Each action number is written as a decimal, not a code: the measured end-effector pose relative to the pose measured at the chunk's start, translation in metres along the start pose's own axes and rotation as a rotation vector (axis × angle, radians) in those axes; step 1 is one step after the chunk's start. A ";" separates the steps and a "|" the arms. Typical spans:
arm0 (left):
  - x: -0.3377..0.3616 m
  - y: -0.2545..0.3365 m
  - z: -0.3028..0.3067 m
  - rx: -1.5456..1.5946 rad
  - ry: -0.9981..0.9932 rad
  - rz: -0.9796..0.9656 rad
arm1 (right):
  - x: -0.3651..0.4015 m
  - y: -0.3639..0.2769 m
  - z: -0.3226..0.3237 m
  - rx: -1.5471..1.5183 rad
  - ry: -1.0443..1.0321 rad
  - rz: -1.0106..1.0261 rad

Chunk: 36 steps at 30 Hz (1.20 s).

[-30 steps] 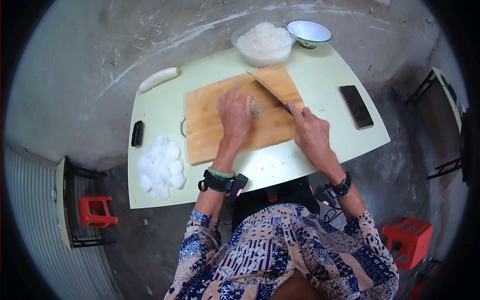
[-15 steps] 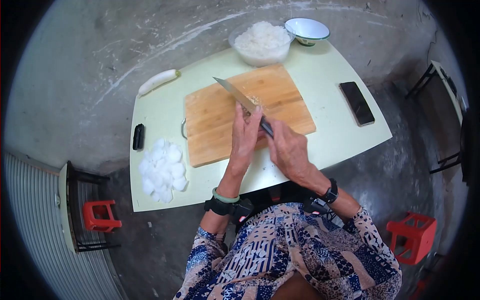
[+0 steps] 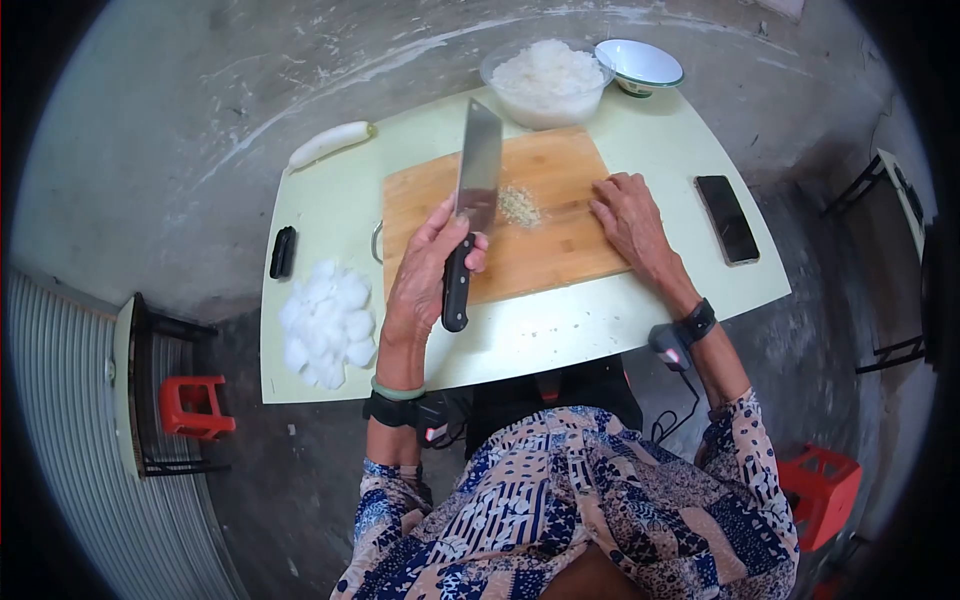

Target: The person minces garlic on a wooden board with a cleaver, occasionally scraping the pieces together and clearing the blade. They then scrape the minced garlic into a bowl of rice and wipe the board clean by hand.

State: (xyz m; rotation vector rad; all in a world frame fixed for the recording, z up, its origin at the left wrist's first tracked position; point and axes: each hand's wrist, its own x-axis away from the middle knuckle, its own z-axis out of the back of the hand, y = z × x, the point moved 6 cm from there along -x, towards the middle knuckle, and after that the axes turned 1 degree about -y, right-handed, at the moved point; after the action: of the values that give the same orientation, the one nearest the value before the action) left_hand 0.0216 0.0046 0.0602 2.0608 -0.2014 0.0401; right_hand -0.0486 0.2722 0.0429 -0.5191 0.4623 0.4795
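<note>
My left hand (image 3: 428, 262) is closed around a broad kitchen knife (image 3: 480, 165) where the blade meets the black handle. The blade points up and away over a wooden cutting board (image 3: 430, 205), the handle end towards me. On the board, just right of the blade, lies a small heap of finely chopped pale bits (image 3: 519, 206). At the board's right edge is my right hand (image 3: 634, 222), fingers bent and thumb side over the wood, gripping that edge; the undersides of its fingers are hidden.
Behind the board stand a clear bowl of white shreds (image 3: 550, 95) and a white enamel bowl (image 3: 643, 66). A white radish (image 3: 330, 146), a black object (image 3: 283, 252) and white slices (image 3: 327, 325) lie left. A phone (image 3: 727, 220) lies right. Red stools (image 3: 197, 407) stand on the floor.
The knife has passed from my right hand to my left and turned more upright. My right hand has moved right to the board's edge. The chopped heap is now uncovered.
</note>
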 end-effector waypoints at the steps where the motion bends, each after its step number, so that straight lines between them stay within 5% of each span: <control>1: 0.000 -0.005 -0.003 0.061 -0.014 0.042 | -0.001 0.002 -0.001 -0.002 -0.004 0.003; 6: -0.004 -0.029 0.014 -0.144 -0.009 0.144 | 0.000 0.007 -0.002 -0.037 0.036 0.005; 13: 0.005 0.006 -0.010 0.063 -0.033 0.009 | -0.003 0.015 -0.004 -0.052 0.009 0.030; 19: -0.002 -0.026 -0.004 -0.135 0.018 0.184 | -0.005 0.018 -0.005 -0.079 0.010 0.009; 36: -0.016 0.002 -0.013 -0.104 0.045 0.115 | -0.004 0.017 0.001 -0.075 -0.013 0.018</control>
State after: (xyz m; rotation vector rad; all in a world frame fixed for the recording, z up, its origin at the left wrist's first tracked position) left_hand 0.0063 0.0173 0.0668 1.9415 -0.2877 0.1435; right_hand -0.0602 0.2849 0.0400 -0.5837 0.4380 0.5191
